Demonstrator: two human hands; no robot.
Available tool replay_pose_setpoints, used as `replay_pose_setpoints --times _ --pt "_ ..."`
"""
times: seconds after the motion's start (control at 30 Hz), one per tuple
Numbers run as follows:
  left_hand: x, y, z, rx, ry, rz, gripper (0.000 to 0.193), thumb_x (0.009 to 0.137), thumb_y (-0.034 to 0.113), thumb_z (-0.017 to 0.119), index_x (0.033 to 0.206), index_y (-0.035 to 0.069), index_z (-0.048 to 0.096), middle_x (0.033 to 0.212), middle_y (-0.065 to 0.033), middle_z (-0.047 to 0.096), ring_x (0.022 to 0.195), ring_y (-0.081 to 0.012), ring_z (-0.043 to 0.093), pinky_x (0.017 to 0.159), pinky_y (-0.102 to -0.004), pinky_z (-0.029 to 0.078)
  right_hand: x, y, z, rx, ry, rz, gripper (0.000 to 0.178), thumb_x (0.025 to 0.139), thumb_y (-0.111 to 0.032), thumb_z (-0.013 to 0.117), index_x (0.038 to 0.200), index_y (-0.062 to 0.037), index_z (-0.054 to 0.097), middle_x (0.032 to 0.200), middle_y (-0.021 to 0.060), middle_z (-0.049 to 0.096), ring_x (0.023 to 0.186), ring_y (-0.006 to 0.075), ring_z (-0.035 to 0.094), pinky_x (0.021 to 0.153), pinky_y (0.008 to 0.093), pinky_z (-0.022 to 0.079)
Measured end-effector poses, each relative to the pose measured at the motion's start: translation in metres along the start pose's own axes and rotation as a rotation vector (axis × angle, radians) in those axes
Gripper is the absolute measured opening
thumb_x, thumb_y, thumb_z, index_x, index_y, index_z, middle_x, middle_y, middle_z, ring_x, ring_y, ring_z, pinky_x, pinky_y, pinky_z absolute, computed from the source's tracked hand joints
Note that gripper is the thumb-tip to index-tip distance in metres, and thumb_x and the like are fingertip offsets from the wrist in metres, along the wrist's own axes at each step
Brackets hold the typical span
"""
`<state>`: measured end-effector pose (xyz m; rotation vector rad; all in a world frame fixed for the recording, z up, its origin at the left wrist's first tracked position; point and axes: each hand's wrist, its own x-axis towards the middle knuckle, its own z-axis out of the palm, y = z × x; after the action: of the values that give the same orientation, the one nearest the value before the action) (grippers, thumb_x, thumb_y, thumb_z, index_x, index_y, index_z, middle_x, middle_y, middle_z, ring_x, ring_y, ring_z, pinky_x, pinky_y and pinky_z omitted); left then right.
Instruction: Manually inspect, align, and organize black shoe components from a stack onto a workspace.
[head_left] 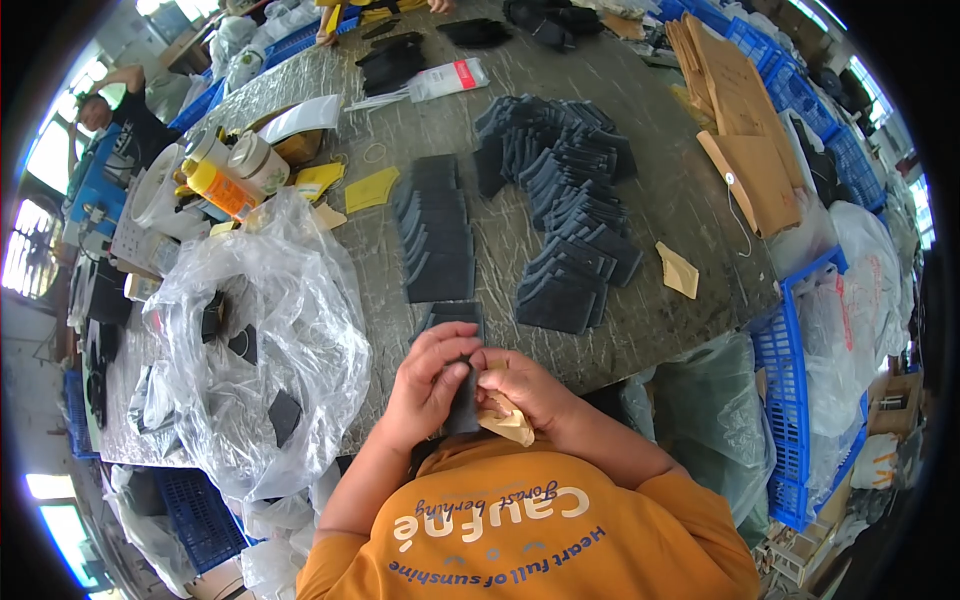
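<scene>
Close to my body at the table's near edge, my left hand (432, 385) is closed on a dark grey fabric piece (461, 408), thumb on top. My right hand (527, 388) meets it there, fingers pinched at the piece's edge, with a crumpled tan paper piece (508, 422) hanging below them. Whether the paper is still joined to the fabric cannot be made out. Just beyond my left fingertips lies another dark piece (448, 318). An overlapping row of dark pieces (437, 235) runs away from it, and a larger fanned pile (572, 210) lies to its right.
A see-through plastic bag (300, 300) with dark scraps covers the table's left side. Behind it stand an orange bottle (222, 190) and a jar (258, 163). A tan scrap (678, 271) and brown paper (760, 180) lie right. Blue crates (785, 400) flank the table. Other people work beyond.
</scene>
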<state>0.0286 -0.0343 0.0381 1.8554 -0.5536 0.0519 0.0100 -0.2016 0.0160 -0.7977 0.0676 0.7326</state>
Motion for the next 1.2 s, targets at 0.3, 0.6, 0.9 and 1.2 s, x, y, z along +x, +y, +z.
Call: replay_pose_setpoints --times 0.3,0.6,0.9,1.2 --pt "-0.004 0.007 -0.017 0.345 -0.094 0.313 0.021 0.063 -0.001 0.071 0.079 0.007 0.06 0.081 -0.0045 0.061 0.071 -0.0246 0.056 0.061 -0.0333 0.048 -0.018 -0.009 -0.007 0.025 0.199 -0.365 0.013 0.084 -0.006 0.04 0.089 -0.0032 0.052 0.091 0.0119 0.059 0.077 0.0117 0.057 0.069 0.0225 0.047" --pt "-0.016 -0.047 -0.055 -0.3 0.198 -0.848 0.002 0.082 0.0 0.062 0.083 0.001 0.062 0.069 0.0011 0.058 0.057 -0.0044 0.05 0.051 -0.0176 0.04 -0.14 -0.057 -0.158 -0.63 1.616 -1.253 0.014 0.084 -0.013 0.049 0.093 -0.0013 0.048 0.086 0.01 0.052 0.077 0.0172 0.05 0.073 0.032 0.043" --pt "-0.004 -0.055 -0.045 -0.145 0.066 -0.941 0.006 0.079 0.005 0.064 0.079 0.0 0.062 0.066 -0.0008 0.058 0.051 -0.0072 0.05 0.049 -0.0203 0.04 -0.216 0.021 -0.264 -1.11 2.159 0.384 0.04 0.08 -0.019 0.058 0.117 -0.008 0.052 0.116 0.0158 0.056 0.107 0.0323 0.052 0.092 0.0472 0.037" --pt "-0.003 -0.057 -0.04 -0.088 0.059 -0.942 0.006 0.078 0.004 0.063 0.078 -0.001 0.062 0.066 -0.0023 0.059 0.051 -0.0081 0.051 0.049 -0.0214 0.041 -0.14 -0.051 -0.195 -1.267 1.878 -1.053 0.025 0.077 -0.002 0.057 0.102 -0.0017 0.058 0.118 0.0146 0.053 0.112 0.0303 0.047 0.098 0.0391 0.034"
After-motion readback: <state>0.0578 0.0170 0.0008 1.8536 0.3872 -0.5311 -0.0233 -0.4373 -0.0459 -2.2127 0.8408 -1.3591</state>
